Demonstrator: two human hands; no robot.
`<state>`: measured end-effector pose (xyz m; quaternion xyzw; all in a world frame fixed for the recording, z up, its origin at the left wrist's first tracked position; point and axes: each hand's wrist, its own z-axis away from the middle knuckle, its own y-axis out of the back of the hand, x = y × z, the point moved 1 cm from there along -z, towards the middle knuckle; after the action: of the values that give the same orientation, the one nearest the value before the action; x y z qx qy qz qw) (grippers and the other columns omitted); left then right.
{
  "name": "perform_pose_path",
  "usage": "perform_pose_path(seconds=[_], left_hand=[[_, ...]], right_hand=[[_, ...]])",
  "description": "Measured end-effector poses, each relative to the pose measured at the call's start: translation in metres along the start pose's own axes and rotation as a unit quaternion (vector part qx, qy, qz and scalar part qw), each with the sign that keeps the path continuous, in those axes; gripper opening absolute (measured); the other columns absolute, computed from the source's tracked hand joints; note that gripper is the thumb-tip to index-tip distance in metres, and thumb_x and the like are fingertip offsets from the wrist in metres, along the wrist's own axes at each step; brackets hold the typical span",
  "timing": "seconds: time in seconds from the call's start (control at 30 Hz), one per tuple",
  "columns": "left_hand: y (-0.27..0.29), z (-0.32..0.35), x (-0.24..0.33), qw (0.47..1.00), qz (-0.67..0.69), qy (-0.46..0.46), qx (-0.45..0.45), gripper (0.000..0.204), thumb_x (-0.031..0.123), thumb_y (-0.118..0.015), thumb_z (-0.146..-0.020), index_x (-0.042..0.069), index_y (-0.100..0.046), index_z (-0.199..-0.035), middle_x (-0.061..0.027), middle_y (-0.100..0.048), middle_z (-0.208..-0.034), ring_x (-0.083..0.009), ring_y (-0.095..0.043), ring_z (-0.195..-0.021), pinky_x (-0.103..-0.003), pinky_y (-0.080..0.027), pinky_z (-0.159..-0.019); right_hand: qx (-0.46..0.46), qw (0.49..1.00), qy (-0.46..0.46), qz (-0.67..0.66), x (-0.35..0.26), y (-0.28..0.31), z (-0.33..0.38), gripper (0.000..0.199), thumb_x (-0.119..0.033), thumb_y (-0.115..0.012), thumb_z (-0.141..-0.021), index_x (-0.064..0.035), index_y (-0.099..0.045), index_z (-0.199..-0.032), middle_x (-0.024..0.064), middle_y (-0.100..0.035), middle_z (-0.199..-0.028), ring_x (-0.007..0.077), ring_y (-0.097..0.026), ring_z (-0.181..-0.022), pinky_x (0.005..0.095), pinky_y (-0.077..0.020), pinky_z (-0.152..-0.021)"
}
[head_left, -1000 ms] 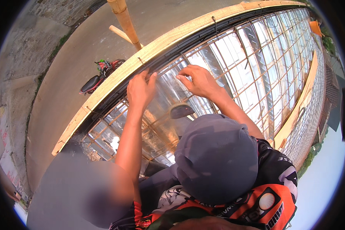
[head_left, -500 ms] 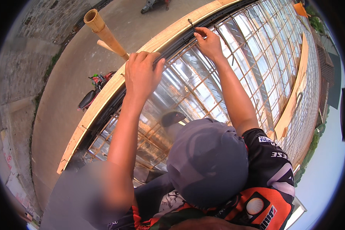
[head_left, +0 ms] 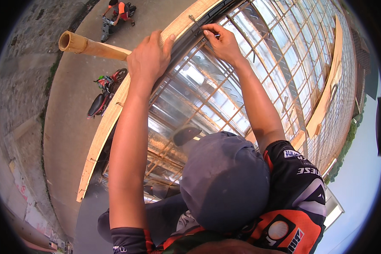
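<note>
My left hand (head_left: 150, 57) is closed over the pale wooden board (head_left: 178, 26) along the slab's edge, its fingers over the outer side and its thumb on top. To its right, my right hand (head_left: 221, 43) pinches the end of a thin dark tie wire (head_left: 193, 19), which stands up in a small loop beside the board. Dark bars (head_left: 189, 40) run along the inner side of the board, under the wire. Inward from them, a grid of rusty steel mesh (head_left: 211, 95) lies over shiny metal sheeting (head_left: 190, 74).
A bamboo pole (head_left: 95, 47) sticks out past the board. Well below are a red motorcycle (head_left: 106, 93) and a person (head_left: 122, 10) in orange beside a grey scooter (head_left: 107, 29). A timber plank (head_left: 326, 101) lies across the mesh on the right. A grey cap (head_left: 226, 178) fills the lower middle.
The view has shifted, bringing the person and more of the scooter into sight below. Both hands appear slightly farther left and up, still on the board and wire.
</note>
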<state>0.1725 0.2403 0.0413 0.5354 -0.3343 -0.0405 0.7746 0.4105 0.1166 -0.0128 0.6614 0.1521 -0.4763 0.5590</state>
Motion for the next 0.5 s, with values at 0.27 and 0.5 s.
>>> perform_pose_path(seconds=[0.27, 0.5], left_hand=[[0.002, -0.004, 0.007, 0.999, -0.038, 0.007, -0.007, 0.057, 0.063, -0.052, -0.112, 0.011, -0.07, -0.127, -0.0233, -0.08, -0.11, -0.0479, -0.077, -0.1, -0.058, -0.06, -0.085], [0.003, -0.006, 0.013, 0.999, -0.046, 0.003, 0.011, 0.055, 0.06, -0.056, -0.111, 0.009, -0.071, -0.127, -0.0256, -0.08, -0.105, -0.0498, -0.077, -0.095, -0.059, -0.06, -0.082]], right_hand=[[0.043, 0.998, 0.046, 0.023, -0.002, -0.004, 0.006, 0.025, -0.023, -0.082, -0.101, -0.0054, -0.083, -0.118, 0.0115, -0.084, -0.104, 0.0203, -0.08, -0.09, 0.0327, -0.0614, -0.077], [0.067, 0.996, 0.057, 0.028, -0.012, -0.004, 0.009, 0.026, -0.025, -0.081, -0.101, -0.0049, -0.084, -0.116, 0.0137, -0.083, -0.101, 0.0252, -0.08, -0.087, 0.0359, -0.0626, -0.075]])
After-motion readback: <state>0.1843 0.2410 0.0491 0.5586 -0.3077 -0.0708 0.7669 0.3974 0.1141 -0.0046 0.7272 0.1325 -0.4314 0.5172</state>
